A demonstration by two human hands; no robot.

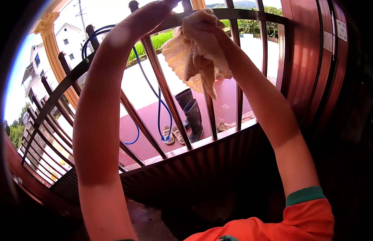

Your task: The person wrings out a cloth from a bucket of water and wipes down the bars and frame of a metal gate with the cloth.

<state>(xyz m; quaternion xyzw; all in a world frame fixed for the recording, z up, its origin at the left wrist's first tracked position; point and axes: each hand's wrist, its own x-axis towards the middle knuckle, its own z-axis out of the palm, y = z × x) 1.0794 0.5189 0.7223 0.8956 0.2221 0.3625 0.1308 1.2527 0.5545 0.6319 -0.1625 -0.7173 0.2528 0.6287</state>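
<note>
My right hand (210, 30) is closed on a pale, beige cloth (194, 48), pressed against the curved top rail (251, 15) of a metal barred gate. The cloth hangs in loose folds over the upright bars, and its folds hide some of my fingers. My left hand (164, 7) is raised to the same rail, left of the cloth. The frame's top edge cuts that hand off, so its grip does not show clearly. Shiny upright bars (164, 90) run down from the rail to a dark, ribbed lower panel (194, 164).
Beyond the bars, black rubber boots (193, 120) and light sandals (168, 135) stand on a red floor. A blue hose (159, 108) hangs over the gate's left part. Red door framing (305, 52) with hinges rises on the right, and a column (52, 40) stands outside.
</note>
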